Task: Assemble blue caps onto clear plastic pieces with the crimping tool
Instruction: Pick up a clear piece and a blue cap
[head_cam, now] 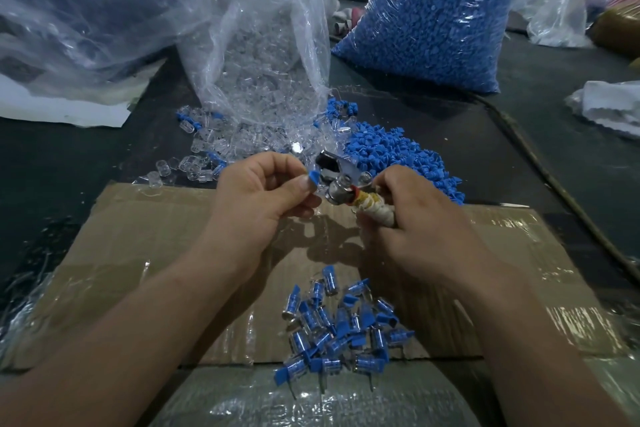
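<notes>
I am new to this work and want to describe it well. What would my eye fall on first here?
At the centre, the left hand pinches a blue cap close to the tool, which the right hand grips by its wrapped handle. Behind, a bag of blue caps stands at the right, beside a clear bag spilling clear pieces. Nearest, a pile of finished pieces lies on cardboard.

1. crimping tool [337, 173]: shiny metal, pale tape on handle, held up, head pointing left.
2. blue cap [313, 178]: small, right at tool's head.
3. loose blue caps [398, 156]: pile behind, right.
4. clear pieces [204, 152]: spilled behind, left.
5. capped pieces [339, 329]: heap nearest, on cardboard [138, 236].
</notes>
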`<state>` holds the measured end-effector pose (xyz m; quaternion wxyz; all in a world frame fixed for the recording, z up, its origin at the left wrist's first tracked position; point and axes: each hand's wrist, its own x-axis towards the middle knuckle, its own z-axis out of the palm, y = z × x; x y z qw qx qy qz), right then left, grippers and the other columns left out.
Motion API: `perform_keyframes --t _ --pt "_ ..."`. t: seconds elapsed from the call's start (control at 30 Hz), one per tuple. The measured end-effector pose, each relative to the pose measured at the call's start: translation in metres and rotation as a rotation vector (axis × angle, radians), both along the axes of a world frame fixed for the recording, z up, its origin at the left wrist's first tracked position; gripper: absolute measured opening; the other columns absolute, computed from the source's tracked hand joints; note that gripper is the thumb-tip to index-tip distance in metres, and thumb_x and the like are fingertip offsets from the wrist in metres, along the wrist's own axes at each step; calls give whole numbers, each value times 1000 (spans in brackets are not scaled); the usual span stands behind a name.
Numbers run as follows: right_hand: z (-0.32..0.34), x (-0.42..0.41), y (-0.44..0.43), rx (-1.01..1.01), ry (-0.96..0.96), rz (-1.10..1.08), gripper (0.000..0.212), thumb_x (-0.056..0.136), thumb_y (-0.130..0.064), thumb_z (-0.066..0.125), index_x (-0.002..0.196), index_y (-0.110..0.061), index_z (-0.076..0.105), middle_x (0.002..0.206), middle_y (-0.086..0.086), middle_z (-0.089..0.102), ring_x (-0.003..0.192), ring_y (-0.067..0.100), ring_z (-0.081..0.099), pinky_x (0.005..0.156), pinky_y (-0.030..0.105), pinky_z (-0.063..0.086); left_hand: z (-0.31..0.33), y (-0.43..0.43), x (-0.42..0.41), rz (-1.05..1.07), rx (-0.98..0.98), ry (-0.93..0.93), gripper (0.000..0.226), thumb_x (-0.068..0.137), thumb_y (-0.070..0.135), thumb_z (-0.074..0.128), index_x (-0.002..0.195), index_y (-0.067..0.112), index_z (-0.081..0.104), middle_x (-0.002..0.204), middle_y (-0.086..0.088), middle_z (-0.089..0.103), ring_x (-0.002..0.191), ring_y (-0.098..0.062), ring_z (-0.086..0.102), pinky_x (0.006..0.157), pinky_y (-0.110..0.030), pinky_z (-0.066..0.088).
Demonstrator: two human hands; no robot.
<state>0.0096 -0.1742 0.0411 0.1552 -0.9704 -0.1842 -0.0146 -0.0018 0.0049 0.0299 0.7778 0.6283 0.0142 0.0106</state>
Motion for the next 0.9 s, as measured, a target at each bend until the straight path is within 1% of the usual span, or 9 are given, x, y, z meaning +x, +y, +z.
perform_keyframes --t 0.1,0.23,0.27,0.37,0.43,0.5,0.6,0.7,0.9 --pt "0 0 0 -2 11 5 23 85 -39 54 95 -27 38 92 -7 45 78 11 39 59 12 23 0 0 0 4 25 -14 13 78 -7 55 76 5 59 58 0 65 54 -8 63 53 -16 52" --pt "-1 0 0 27 34 9 23 84 -42 53 94 -28 38 87 -11 42 74 6 37 59 13 25 1 -1 0 7 90 -47 14 78 -7 56 75 6 60 59 -1 65 55 -8 63 54 -15 52" --pt "-1 1 0 25 37 13 23 84 -42 53 94 -28 38 87 -12 42 74 6 37 59 14 25 1 -1 -1 13 108 -54 15 78 -7 57 74 6 60 59 -1 65 55 -8 63 54 -15 52" --pt "-1 0 0 25 34 21 22 85 -41 53 94 -27 38 86 -11 42 74 7 37 58 24 26 1 -2 -1 33 136 -59 16 78 -7 57 73 8 60 60 -1 64 55 -7 63 53 -14 51" --pt "-1 0 0 15 41 28 22 85 -41 53 92 -28 37 86 -11 41 75 8 36 59 26 26 1 -3 -2 41 141 -57 16 79 -8 57 74 7 60 60 -1 63 55 -7 63 52 -14 51" --pt "-1 1 0 -9 57 39 21 84 -43 50 89 -31 33 82 -13 38 72 4 34 61 28 25 1 -4 -2 45 144 -59 17 79 -9 56 74 7 60 60 0 63 54 -6 63 52 -13 50" --pt "0 1 3 -31 59 43 21 81 -46 46 82 -33 30 76 -16 34 68 2 34 57 26 24 1 -5 -3 54 157 -72 19 79 -10 56 73 7 59 59 0 62 53 -5 62 51 -13 50" --pt "-1 1 5 -15 47 38 29 84 -35 55 71 -32 29 73 -16 37 65 0 34 54 21 24 0 -5 -3 69 187 -85 21 79 -10 57 72 9 59 60 1 62 53 -4 62 52 -13 50" --pt "1 0 8 54 63 29 30 83 -34 59 67 -33 33 72 -15 44 66 -1 39 55 20 28 -1 -6 -6 107 248 -110 21 80 -7 59 72 13 59 62 3 62 54 -2 61 53 -14 51"
